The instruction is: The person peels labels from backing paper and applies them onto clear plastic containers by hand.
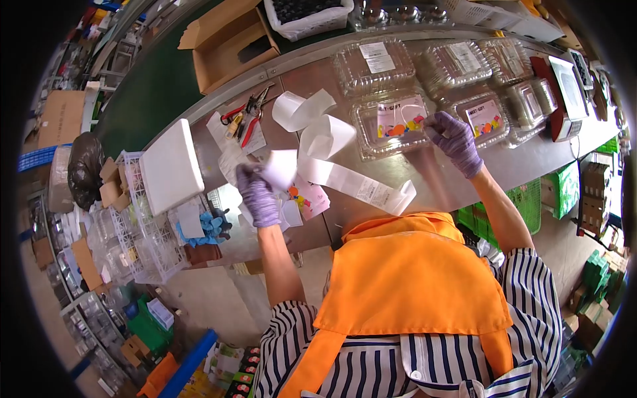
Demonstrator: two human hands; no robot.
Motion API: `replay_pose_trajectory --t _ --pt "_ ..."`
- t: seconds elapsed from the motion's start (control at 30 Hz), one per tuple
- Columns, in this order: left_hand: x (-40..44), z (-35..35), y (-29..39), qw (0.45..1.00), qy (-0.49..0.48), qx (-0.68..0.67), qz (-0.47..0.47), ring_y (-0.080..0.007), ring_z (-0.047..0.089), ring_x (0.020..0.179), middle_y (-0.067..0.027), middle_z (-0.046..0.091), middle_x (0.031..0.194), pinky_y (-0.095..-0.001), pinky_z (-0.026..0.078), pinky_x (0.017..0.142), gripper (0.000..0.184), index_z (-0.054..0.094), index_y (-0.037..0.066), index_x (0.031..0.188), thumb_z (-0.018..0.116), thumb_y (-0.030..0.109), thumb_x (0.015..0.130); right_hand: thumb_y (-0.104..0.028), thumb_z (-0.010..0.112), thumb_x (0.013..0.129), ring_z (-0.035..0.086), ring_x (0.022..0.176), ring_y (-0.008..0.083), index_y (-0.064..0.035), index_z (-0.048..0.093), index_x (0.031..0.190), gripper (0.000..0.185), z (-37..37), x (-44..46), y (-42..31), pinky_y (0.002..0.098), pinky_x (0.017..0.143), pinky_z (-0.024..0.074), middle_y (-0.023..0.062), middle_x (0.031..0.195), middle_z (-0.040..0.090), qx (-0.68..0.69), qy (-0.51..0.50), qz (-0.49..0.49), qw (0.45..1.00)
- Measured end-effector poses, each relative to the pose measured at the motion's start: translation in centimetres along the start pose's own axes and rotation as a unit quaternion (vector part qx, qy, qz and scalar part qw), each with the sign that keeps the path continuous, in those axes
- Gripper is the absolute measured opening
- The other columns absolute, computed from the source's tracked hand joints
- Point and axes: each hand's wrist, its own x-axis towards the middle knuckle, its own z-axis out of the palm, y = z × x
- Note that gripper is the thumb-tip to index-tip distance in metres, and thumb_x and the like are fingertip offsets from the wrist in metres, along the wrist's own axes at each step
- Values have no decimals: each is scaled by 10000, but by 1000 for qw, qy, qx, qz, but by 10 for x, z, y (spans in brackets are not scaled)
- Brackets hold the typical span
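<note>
My left hand [259, 196], in a purple striped glove, is closed on a blurred roll of white labels [280, 169]. From the roll's side a long loose strip of labels [352, 184] curls over the steel table. Pink printed cards [310, 199] lie just beside this hand. My right hand [455, 144], gloved alike, has its fingers pinched together at the right edge of a clear plastic clamshell box [368, 142] with a colourful label [401, 118] on its lid. What those fingers hold, if anything, is too small to make out.
More stacked clamshell boxes [458, 63] stand at the back right, beside a red-sided scale [564, 99]. Pliers and cutters [249, 119] lie behind my left hand. A white foam lid [174, 166] leans at the left. An open cardboard box [229, 50] sits at the back.
</note>
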Motion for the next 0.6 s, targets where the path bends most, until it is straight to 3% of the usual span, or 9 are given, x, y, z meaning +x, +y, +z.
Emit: replay_pose_trajectory --t 0.03,0.07,0.13,0.2,0.27,0.3,0.4,0.53,0.6 --pt "-5 13 2 976 -91 184 75 -119 551 735 -34 562 790 -252 478 696 96 507 69 850 496 -18 813 -58 642 813 614 700 126 -49 621 948 137 1 0 6 265 675 500 68 802 654 4 9 -8 1000" --pt "-12 29 4 905 -177 358 149 -129 563 728 -45 578 797 -257 483 690 98 526 61 855 488 -17 808 -62 643 814 612 695 129 -52 622 947 135 1 1 13 267 671 499 66 803 654 -13 2 -14 1000" --pt "-32 59 -3 898 -313 308 -32 -179 609 770 -86 631 873 -295 495 721 196 582 45 933 449 -19 804 -70 646 815 610 684 134 -57 625 943 130 1 2 23 271 662 497 64 804 652 -45 -14 -26 999" --pt "-48 86 -18 855 -396 334 29 -243 642 870 -109 658 987 -331 504 788 321 600 57 1046 412 -23 800 -84 640 824 609 673 149 -61 624 940 120 2 3 20 279 651 495 70 804 648 -51 -21 -31 998" --pt "-59 110 -20 792 -426 412 147 -257 631 954 -104 633 1102 -345 495 862 391 584 71 1130 395 -14 798 -90 634 830 609 674 154 -60 622 939 114 3 2 25 282 652 496 72 804 647 -39 -28 -27 998" --pt "-63 117 -31 753 -420 446 239 -295 625 937 -118 598 1163 -352 505 846 540 540 106 1226 366 -77 748 -97 627 836 621 680 165 -62 622 939 108 2 2 29 289 648 499 81 804 648 -45 -28 -23 998" --pt "-67 154 -25 669 -481 557 106 -302 632 915 -91 405 1397 -388 530 763 594 402 142 1354 388 -4 779 -103 626 838 638 696 176 -65 621 946 114 2 4 34 297 646 502 88 809 651 -47 -35 -23 998" --pt "-62 183 -59 570 -466 670 94 -310 644 897 -112 261 1474 -420 534 735 602 354 136 1384 407 10 798 -115 638 828 652 710 211 -78 620 996 173 2 8 45 306 665 515 99 796 656 -95 -66 -51 992" --pt "-60 189 -71 531 -456 710 82 -314 647 897 -130 235 1483 -438 534 726 585 354 130 1383 414 21 812 -100 631 822 655 754 217 -89 606 1059 239 -6 3 40 315 698 521 119 858 659 -96 -55 4 994"
